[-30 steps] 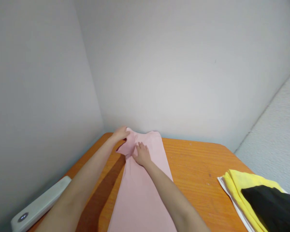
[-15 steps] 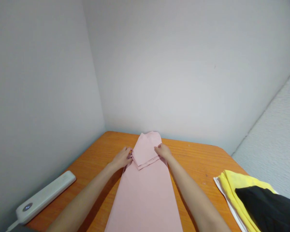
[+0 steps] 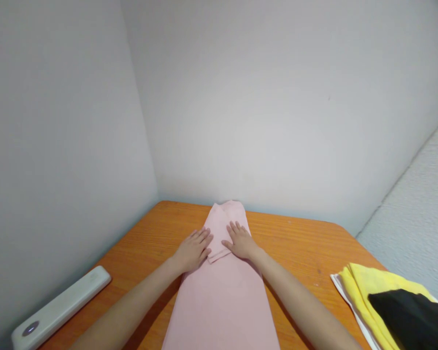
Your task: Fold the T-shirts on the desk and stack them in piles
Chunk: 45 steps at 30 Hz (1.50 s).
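A long strip of folded pink cloth (image 3: 224,306), seemingly a garment, lies lengthwise down the middle of the wooden table (image 3: 299,243). Near its far end a short pink flap is folded over on top, its slanted lower edge showing between my hands. My left hand (image 3: 194,249) rests flat on the left side of this flap with fingers stretched out. On the flap's right side my right hand (image 3: 240,241) lies palm down, fingers spread and thumb pointing left. Neither hand grips the cloth.
A long white device (image 3: 63,304) with an oval button lies along the left wall. Folded yellow cloth (image 3: 357,287), with black cloth (image 3: 412,311) on it and white cloth beneath, sits at the table's right edge. Walls close off the back and left.
Both hands have let go of the flap's edges and now lie flat on it, fingers extended. The left hand moved slightly right and nearer. The view has shifted a little.
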### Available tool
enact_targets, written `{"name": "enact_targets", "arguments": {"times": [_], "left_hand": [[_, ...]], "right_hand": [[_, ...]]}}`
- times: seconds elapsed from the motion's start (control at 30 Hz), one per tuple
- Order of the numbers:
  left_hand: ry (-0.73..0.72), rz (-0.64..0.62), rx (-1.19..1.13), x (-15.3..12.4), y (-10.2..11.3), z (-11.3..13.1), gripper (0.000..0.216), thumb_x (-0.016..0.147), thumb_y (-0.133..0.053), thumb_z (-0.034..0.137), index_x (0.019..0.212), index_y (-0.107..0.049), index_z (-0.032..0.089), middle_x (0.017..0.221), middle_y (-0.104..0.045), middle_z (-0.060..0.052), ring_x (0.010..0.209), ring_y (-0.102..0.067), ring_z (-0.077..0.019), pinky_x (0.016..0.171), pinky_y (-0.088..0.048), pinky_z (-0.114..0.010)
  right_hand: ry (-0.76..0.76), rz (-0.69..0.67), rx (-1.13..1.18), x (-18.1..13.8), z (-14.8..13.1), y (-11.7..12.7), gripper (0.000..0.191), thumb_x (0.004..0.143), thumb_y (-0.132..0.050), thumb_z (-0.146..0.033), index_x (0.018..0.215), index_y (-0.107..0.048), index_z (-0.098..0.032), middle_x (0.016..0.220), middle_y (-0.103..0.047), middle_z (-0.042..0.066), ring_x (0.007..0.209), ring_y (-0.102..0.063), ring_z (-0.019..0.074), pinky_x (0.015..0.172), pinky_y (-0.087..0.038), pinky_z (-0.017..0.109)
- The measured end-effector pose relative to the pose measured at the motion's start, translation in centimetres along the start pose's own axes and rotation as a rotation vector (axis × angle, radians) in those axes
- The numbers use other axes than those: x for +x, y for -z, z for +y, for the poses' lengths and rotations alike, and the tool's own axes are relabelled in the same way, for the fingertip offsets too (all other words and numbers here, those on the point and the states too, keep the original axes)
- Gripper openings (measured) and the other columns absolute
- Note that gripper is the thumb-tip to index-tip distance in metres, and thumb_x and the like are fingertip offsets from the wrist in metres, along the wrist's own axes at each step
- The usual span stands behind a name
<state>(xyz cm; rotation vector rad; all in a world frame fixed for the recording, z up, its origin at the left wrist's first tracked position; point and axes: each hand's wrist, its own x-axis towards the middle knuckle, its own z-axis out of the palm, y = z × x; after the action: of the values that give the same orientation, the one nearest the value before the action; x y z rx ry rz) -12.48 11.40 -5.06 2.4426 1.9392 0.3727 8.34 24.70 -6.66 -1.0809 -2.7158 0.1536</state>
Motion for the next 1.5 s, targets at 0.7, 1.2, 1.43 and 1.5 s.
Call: {"name": "enact_targets", "arguments": {"times": [0.7, 1.2, 1.43, 1.5], "left_hand": [[0.146, 0.102, 0.152, -8.4, 0.6, 8.3, 0.058, 0.099, -0.025, 0.047, 0.149, -0.030, 0.020, 0.158, -0.020, -0.008, 0.148, -0.009, -0.0241, 0.118, -0.006, -0.051], [0.519, 0.782, -0.373, -25.2, -1.9, 16.2, 0.025, 0.092, -0.050, 0.037, 0.108, -0.055, 0.019, 0.110, -0.058, -0.009, 0.108, -0.054, -0.0230, 0.097, -0.044, -0.040], [0.875, 0.640, -0.938, -28.1, -6.6, 16.7, 0.047, 0.086, -0.051, 0.058, 0.113, -0.055, 0.021, 0.114, -0.061, -0.008, 0.111, -0.057, -0.0242, 0.097, -0.046, -0.039], [0.862, 0.534, -1.053, -27.7, -6.4, 15.9, 0.052, 0.082, -0.055, 0.062, 0.110, -0.059, 0.019, 0.110, -0.065, -0.008, 0.109, -0.059, -0.0262, 0.097, -0.045, -0.039]], "right_hand": [[0.089, 0.062, -0.011, -14.2, -4.7, 1.4, 0.066, 0.098, -0.035, -0.045, 0.150, -0.024, -0.007, 0.157, -0.013, 0.014, 0.146, -0.005, 0.0251, 0.118, -0.011, 0.045], [0.103, 0.141, 0.220, -37.0, -7.1, 5.4, 0.020, 0.098, -0.047, -0.030, 0.112, -0.058, -0.021, 0.109, -0.057, 0.010, 0.102, -0.053, 0.0251, 0.088, -0.045, 0.042], [0.106, 0.235, 0.062, -37.9, -8.9, 2.6, 0.018, 0.094, -0.051, -0.020, 0.110, -0.059, -0.019, 0.108, -0.054, 0.011, 0.097, -0.049, 0.0258, 0.084, -0.042, 0.041], [0.155, 0.267, -0.004, -37.6, -9.0, 2.3, 0.014, 0.094, -0.050, -0.018, 0.102, -0.061, -0.019, 0.107, -0.055, 0.011, 0.097, -0.049, 0.0259, 0.082, -0.041, 0.040]]}}
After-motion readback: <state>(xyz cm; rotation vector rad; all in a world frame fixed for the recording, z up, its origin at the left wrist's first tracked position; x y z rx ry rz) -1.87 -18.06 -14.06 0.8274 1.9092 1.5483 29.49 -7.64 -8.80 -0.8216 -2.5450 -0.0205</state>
